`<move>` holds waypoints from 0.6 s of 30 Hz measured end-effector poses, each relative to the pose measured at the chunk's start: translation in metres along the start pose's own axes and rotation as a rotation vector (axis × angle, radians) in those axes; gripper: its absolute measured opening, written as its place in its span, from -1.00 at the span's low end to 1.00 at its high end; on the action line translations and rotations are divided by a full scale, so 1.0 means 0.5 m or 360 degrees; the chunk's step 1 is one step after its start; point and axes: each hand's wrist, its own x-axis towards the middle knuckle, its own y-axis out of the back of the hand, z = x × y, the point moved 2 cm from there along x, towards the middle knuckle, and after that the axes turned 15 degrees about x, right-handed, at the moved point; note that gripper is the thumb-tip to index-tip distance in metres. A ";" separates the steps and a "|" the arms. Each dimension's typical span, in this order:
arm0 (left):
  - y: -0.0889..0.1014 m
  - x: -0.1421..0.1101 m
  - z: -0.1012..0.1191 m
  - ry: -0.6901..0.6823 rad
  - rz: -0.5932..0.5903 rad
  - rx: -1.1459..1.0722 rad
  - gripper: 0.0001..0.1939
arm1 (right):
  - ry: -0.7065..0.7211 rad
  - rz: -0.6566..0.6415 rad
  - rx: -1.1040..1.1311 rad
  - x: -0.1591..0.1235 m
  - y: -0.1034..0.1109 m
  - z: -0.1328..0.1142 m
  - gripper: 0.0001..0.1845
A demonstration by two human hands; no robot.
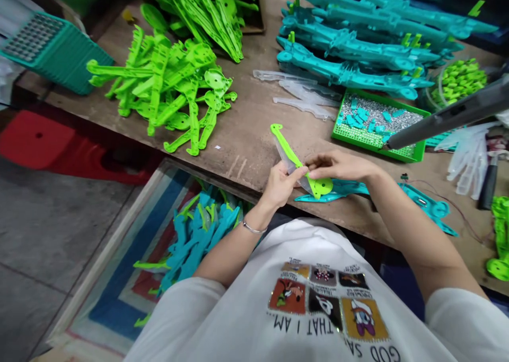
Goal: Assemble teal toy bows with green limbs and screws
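I pinched a green part (291, 154) with my left hand (279, 184) over the table (254, 134), slanting toward eleven o'clock; whether my right hand (340, 166), at its three o'clock, pinched too, I couldn't tell.

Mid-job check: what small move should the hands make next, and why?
Probably press the translucent plastic strip against the long lime-green plastic arm: the left hand holds both together, the right hand is at the arm's rounded end, and the strip's edge shows past the arm's side.
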 end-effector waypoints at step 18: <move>-0.014 0.012 -0.016 -0.0230 0.0165 0.0247 -0.50 | -0.0252 0.0035 0.0131 -0.027 0.019 0.038 -0.56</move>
